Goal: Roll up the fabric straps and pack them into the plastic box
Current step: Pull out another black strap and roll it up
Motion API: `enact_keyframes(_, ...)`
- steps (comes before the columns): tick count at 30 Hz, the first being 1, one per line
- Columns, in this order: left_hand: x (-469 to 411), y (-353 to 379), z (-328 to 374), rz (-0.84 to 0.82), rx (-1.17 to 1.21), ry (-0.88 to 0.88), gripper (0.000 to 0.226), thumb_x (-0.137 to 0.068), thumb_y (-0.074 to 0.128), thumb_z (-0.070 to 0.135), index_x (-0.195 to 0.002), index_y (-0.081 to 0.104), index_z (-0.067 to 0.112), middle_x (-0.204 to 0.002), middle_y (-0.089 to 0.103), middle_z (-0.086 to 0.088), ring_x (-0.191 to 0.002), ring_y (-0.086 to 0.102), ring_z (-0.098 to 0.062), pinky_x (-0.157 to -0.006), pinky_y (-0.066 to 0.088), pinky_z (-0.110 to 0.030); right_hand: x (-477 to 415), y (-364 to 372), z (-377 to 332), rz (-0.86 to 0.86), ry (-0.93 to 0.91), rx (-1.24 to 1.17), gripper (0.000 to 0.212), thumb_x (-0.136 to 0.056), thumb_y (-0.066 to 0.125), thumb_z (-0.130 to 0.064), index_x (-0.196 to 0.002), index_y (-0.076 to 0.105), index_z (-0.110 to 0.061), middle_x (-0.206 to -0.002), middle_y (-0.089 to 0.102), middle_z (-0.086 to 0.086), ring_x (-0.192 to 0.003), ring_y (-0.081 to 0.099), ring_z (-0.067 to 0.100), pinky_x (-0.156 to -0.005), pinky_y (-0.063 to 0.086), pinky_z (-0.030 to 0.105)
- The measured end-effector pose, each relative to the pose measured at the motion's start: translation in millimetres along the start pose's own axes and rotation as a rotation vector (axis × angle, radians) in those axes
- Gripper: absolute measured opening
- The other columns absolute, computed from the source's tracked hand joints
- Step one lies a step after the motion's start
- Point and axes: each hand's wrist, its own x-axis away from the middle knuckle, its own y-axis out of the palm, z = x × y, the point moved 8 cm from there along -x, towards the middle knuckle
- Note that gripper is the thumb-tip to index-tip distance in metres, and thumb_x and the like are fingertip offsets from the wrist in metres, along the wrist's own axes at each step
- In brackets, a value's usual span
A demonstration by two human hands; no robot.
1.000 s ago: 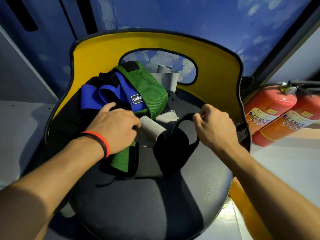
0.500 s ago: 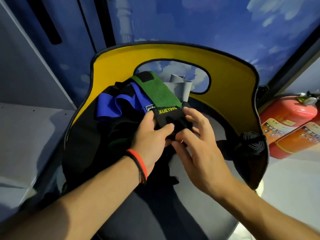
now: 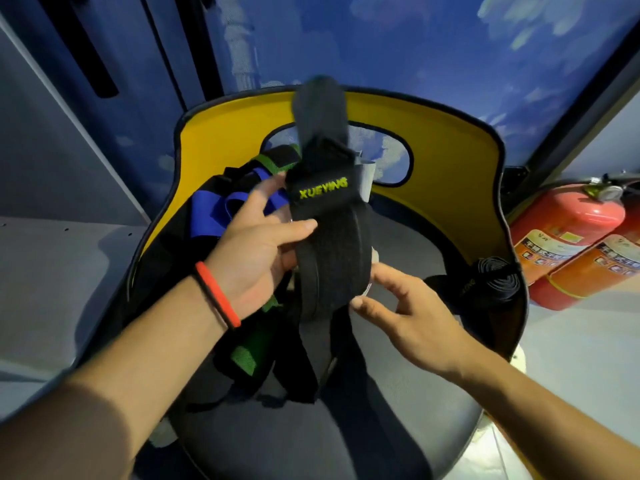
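We see the left hand (image 3: 256, 247) gripping a long black fabric strap (image 3: 329, 237) stitched with yellow-green XUEYING lettering. The thumb is pressed across its front and the fingers lie behind it. The strap is held up above the seat of a round chair with a yellow plastic back (image 3: 225, 140) and a dark grey cushion. Its upper end is blurred and rises past the top edge of the back. Its lower part is folded into a loop, and dark lengths hang below it toward the cushion. The right hand (image 3: 412, 320) is at the loop's right edge with its fingers loosely bent, thumb and forefinger tips at the fabric. We cannot tell whether they pinch it.

Behind the left hand, other straps are piled on the left side of the seat. A blue fabric strap (image 3: 207, 216) is partly hidden by the hand, and a green woven strap (image 3: 247, 351) shows beside the forearm. A pale grey strap (image 3: 367, 174) peeks out just right of the held strap, which also covers part of the oval opening in the back. A tightly rolled black strap (image 3: 498, 282) sits at the seat's right edge, against the back. A red and a black wristband (image 3: 218, 303) circle the left wrist. 2 red metal fire extinguishers (image 3: 568, 237) lie right of the chair, before a blue wall printed with clouds (image 3: 415, 46).
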Motion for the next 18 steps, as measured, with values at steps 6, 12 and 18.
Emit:
enact_keyframes(6,-15,-14,11,0.015,-0.168,0.073,0.078,-0.093,0.053,-0.013,-0.152,0.034,0.034,-0.131,0.067,0.004,-0.12,0.064,-0.017,-0.073,0.058,-0.027,23,-3,-14,-0.068,0.16,-0.144,0.026,-0.102,0.049,-0.05,-0.105,0.055,-0.025,-0.1,0.065,0.021,-0.097,0.061,0.046,-0.087,0.052,0.062)
enact_keyframes(12,-35,38,-11,-0.146,-0.488,0.154,0.068,-0.092,0.057,-0.01,-0.139,0.053,0.04,-0.153,0.046,0.01,-0.137,0.04,-0.002,-0.108,0.045,-0.034,45,-19,27,-0.097,0.621,-0.193,0.022,-0.104,0.055,-0.027,-0.107,0.048,-0.006,-0.131,0.059,0.025,-0.066,0.058,0.02,-0.06,0.05,0.034)
enact_keyframes(18,-80,107,-60,-0.381,-0.751,0.11,0.067,-0.096,0.054,-0.009,-0.149,0.044,0.031,-0.148,0.042,0.016,-0.106,0.046,-0.004,-0.077,0.04,-0.001,57,-45,60,-0.01,0.742,-0.221,0.019,-0.106,0.053,-0.03,-0.118,0.061,-0.019,-0.116,0.067,0.026,-0.084,0.069,0.035,-0.069,0.058,0.046)
